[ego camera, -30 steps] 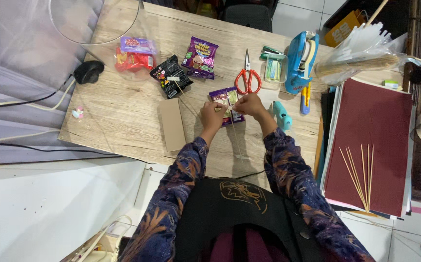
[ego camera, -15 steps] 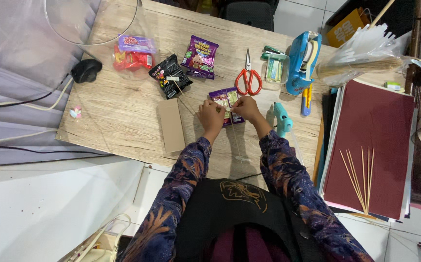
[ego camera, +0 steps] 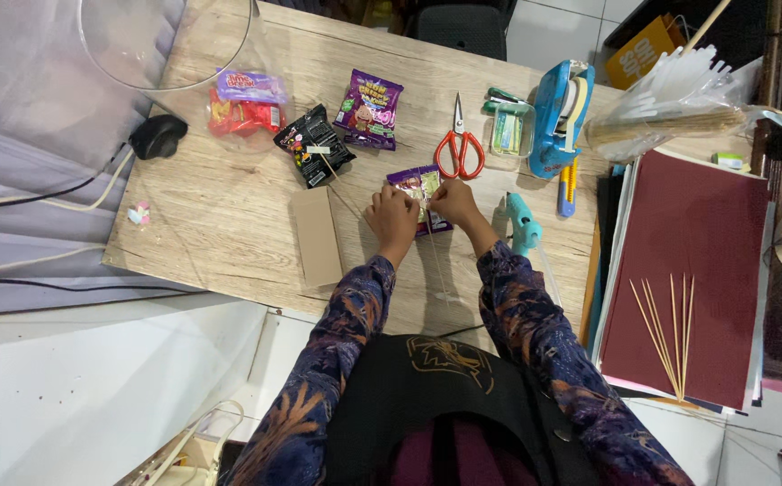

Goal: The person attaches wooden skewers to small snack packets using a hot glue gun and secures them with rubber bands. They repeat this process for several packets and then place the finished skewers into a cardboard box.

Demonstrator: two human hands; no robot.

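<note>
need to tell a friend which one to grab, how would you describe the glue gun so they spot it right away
Start at the wooden table and find the person's right hand. The glue gun lies just beyond that wrist, before the stack of dark red paper. It is pale teal and pistol-shaped, unlike the red-handled scissors and the larger blue tape dispenser.

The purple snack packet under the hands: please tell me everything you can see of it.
The purple snack packet is a small glossy pouch, apparently plastic film, purple with bright printed pictures. It lies flat on the wooden table, just below the red-handled scissors. The left hand and right hand both rest on it and cover its lower part. A thin stick extends from it toward the person.
</note>
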